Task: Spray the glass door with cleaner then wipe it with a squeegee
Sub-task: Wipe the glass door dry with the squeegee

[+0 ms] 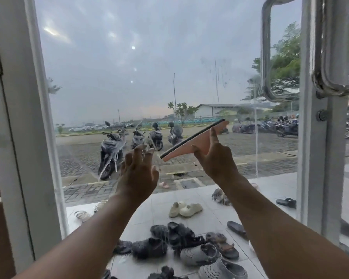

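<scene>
glass door (129,57) fills the view ahead of both hands. judging by it, the spraying is done: cleaner runs (218,77) hang above the right hand (216,160), a long dribble falls to the right of it, and foamy streaks (111,156) sit just left of the left hand (138,168). wiping looks only partly done, since those wet patches are not yet cleared. metal door handle (266,57) stands up and to the right of the right hand. the left hand is spread, fingers straight, tips at the glass, holding nothing. the right hand, near it, pinches the pink squeegee (199,140) between thumb and fingers. its black blade is tilted, apparently against the glass, with its low end just beside the left fingertips.
</scene>
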